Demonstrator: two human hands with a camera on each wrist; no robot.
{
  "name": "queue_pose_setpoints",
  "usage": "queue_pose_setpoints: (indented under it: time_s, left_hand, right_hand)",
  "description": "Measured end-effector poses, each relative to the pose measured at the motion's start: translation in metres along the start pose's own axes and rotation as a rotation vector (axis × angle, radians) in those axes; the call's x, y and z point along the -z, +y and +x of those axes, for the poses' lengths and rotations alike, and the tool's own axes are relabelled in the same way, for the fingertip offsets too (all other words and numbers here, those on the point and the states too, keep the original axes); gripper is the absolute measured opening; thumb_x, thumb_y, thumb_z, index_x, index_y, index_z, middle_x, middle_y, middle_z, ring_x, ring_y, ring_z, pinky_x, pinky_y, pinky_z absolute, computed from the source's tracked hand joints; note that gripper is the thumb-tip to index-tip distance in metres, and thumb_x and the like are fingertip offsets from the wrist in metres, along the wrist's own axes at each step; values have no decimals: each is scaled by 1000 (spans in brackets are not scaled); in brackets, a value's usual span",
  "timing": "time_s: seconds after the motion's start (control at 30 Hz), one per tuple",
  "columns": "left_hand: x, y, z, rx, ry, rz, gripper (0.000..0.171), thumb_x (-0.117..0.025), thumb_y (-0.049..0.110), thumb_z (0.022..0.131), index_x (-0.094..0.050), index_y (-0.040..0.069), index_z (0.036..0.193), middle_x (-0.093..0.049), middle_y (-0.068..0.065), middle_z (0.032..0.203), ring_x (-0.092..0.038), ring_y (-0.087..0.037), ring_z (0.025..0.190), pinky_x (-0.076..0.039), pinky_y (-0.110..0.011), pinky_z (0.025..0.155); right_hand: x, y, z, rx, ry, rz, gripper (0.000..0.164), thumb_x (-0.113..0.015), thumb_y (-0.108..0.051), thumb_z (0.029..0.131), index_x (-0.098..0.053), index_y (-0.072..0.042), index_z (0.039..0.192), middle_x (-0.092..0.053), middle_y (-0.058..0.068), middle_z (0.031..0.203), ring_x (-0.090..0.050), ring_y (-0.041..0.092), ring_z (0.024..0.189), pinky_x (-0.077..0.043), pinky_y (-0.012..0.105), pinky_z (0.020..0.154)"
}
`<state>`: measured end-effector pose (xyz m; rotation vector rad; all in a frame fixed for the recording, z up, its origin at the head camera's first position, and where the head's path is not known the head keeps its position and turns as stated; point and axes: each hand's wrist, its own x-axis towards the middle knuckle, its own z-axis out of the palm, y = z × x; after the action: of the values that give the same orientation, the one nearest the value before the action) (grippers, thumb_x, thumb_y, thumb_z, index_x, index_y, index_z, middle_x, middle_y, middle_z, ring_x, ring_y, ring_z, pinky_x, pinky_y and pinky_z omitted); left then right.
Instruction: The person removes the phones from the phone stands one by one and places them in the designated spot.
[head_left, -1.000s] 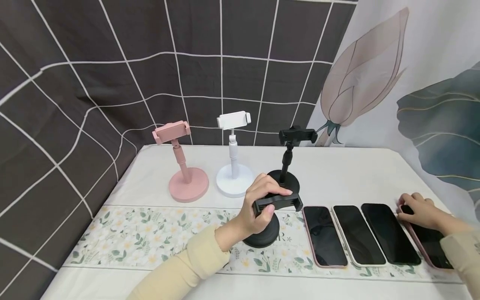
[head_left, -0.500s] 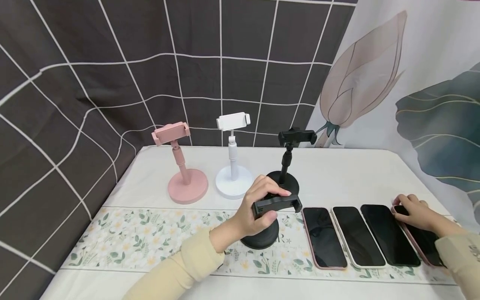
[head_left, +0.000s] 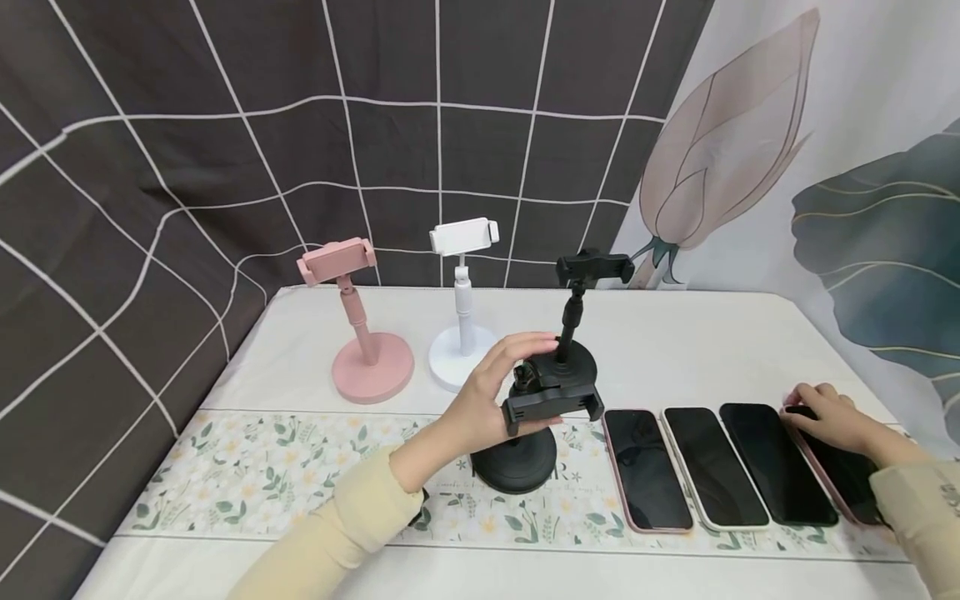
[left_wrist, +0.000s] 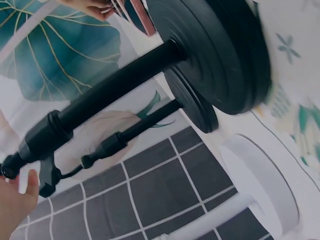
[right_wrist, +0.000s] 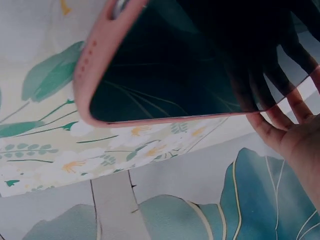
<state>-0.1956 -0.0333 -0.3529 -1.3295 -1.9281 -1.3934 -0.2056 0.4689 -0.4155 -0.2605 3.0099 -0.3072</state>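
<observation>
In the head view my left hand (head_left: 480, 400) is at the head of a black phone stand (head_left: 517, 460), fingers stretched above its clamp (head_left: 551, 404) and thumb passing below. The fingers stand apart from the clamp's top; the left wrist view shows the thumb (left_wrist: 32, 186) beside the stand's head. My right hand (head_left: 836, 423) holds the far end of a pink-edged phone (head_left: 847, 475) lying on the table. Its fingertips meet the phone's side in the right wrist view, where the thumb is hidden.
Behind stand a pink phone stand (head_left: 371, 367), a white phone stand (head_left: 463, 350) and another black phone stand (head_left: 573, 325). A pink-edged phone (head_left: 648, 471), a white-edged phone (head_left: 716, 467) and a black phone (head_left: 780, 462) lie left of the held phone. A floral runner (head_left: 300, 475) crosses the table.
My left fingers have straightened off the black clamp, which has tilted its face forward. My right hand has slid the rightmost phone left, up against the black phone.
</observation>
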Motion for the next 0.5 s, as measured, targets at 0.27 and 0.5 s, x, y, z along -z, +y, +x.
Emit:
queue_pose_setpoints:
  time_s: [0.27,0.5]
  left_hand:
    - [4,-7,-17,392,-92,61,53,-75,10,77,-54,10,126,-59,-8,124,-56,-20,115,-50,-34,91]
    - [1,-9,-30,519,-127,121,33,-69,2,77,-62,5,109,-70,-10,96,-69,-20,86,-54,-19,72]
  right_hand:
    - [17,-37,0,5,178,-67,41,-58,-26,92,-41,3,116,-42,39,106,-39,55,93,-35,65,68]
    - [24,-110,1,325,398,-48,45,-70,-9,81,-48,0,120,-51,25,107,-47,43,96,-35,56,76]
